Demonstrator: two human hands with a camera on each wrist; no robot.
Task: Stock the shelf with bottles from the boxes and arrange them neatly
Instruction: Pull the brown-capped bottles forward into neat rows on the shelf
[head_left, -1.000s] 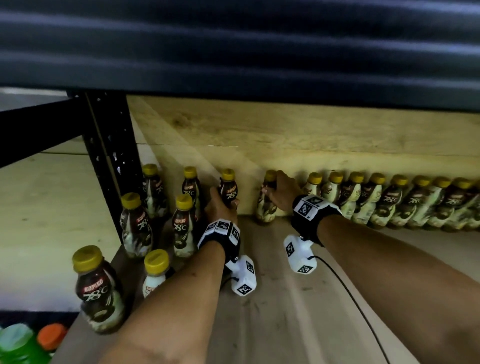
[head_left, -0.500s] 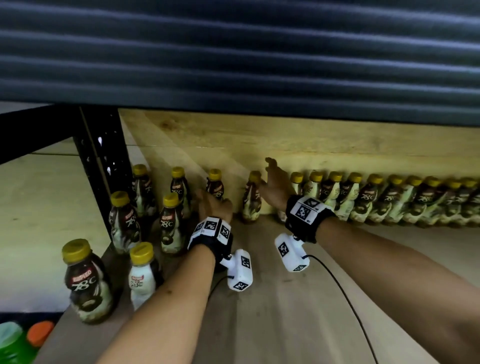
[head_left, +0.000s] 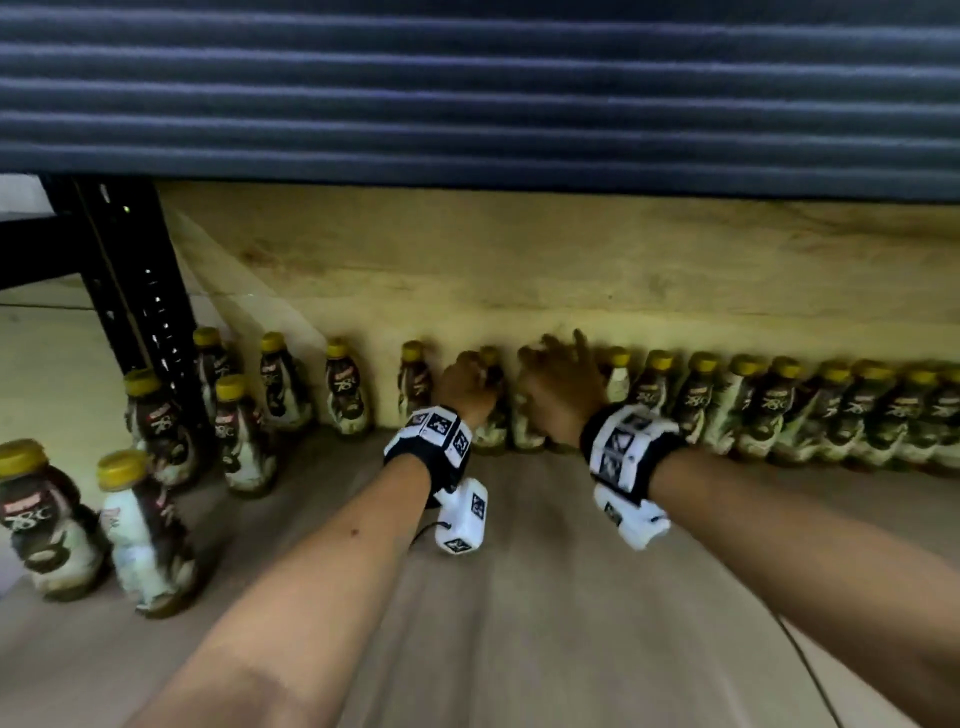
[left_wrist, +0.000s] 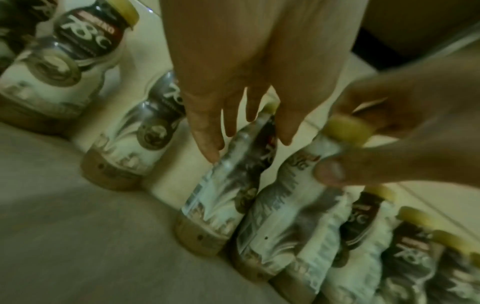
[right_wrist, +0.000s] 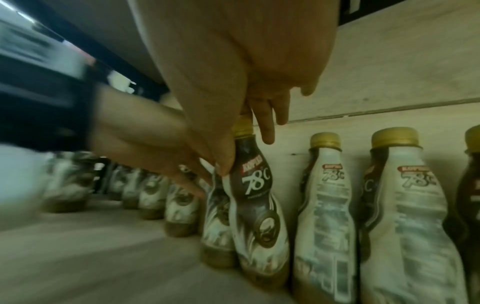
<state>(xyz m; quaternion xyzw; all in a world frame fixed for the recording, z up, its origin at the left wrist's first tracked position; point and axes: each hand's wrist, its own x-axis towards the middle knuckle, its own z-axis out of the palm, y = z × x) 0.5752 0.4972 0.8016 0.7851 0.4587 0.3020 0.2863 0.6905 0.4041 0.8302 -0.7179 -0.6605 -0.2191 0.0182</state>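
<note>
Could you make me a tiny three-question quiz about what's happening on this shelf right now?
1. True or false: the bottles along the back wall have yellow caps.
2. Which hand grips a bottle by its neck, just under the cap: A) left hand, B) right hand, C) neither?
3. Fill in: the row at the back is packed tight on the ___ side, while loose bottles stand apart on the other.

Key: 1 true. 2 B; the left wrist view shows it pinching there, beside the left hand's straight fingers. 3 right.
</note>
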